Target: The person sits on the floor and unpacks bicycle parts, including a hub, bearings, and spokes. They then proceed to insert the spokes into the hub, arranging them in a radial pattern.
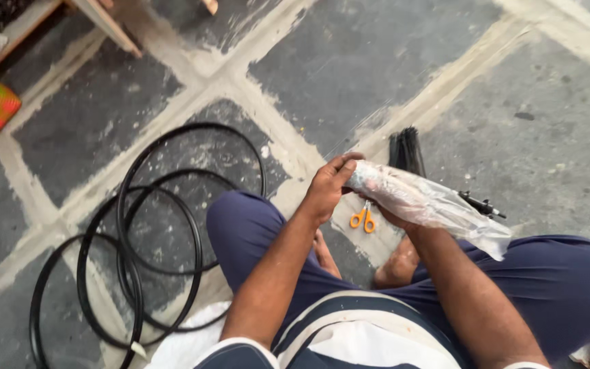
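hands grip clear plastic bag

The clear plastic bag is thin, crinkled and glossy, catching pale highlights. The black hoops on the floor look smooth and matt, like rubber or plastic tubing. The floor is rough dark stone slabs with pale, gritty mortar joints. The scissors have shiny orange plastic handles. The trousers are soft, matt navy cloth. The bundle of thin black strips looks like smooth plastic.
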